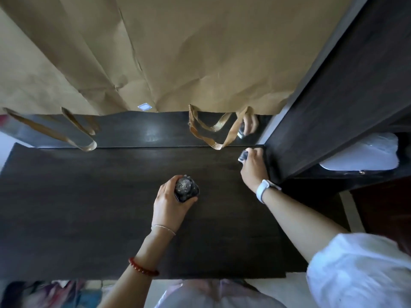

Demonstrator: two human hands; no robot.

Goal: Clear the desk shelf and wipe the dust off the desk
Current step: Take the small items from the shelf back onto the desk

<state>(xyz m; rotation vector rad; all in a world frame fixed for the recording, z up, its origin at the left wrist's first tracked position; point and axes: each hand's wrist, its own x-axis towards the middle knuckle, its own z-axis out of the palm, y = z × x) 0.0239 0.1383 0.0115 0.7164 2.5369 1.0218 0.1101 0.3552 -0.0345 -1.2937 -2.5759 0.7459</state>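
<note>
The dark wooden desk (100, 207) fills the middle of the head view. My left hand (170, 204) grips a small dark jar (185, 188) with a speckled lid, standing near the desk's centre. My right hand (253, 166) holds a dark wadded cloth (243, 156) against the desk's far right corner, beside the dark shelf unit (333, 103). A white watch sits on my right wrist. A mirror strip (151, 132) at the back reflects that hand.
Brown paper bags (178, 52) hang over the mirror, their handles (213, 130) dangling down to the desk's back edge. A white bundle (364, 154) lies in the shelf unit's compartment on the right. Colourful items show blurred below the desk's front edge at bottom left.
</note>
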